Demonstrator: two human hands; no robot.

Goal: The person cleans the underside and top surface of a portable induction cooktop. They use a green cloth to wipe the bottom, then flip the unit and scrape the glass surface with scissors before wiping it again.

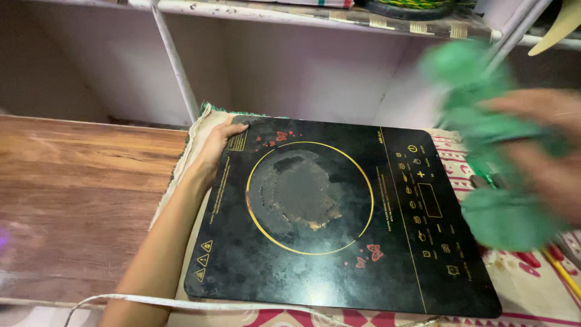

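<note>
Dim, warm indoor light with soft glare on the black cooktop (339, 218); the right hand (544, 157) is heavily motion-blurred.

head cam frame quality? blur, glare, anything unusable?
Head view: right hand and the green cloth it holds are heavily motion-blurred, edges smeared; left hand on the far left corner of the black induction cooktop is sharp; soft glare patches on the cooktop's near edge; the control icons stay readable; wooden table evenly lit, with a faint purple flare at the left border.
</note>
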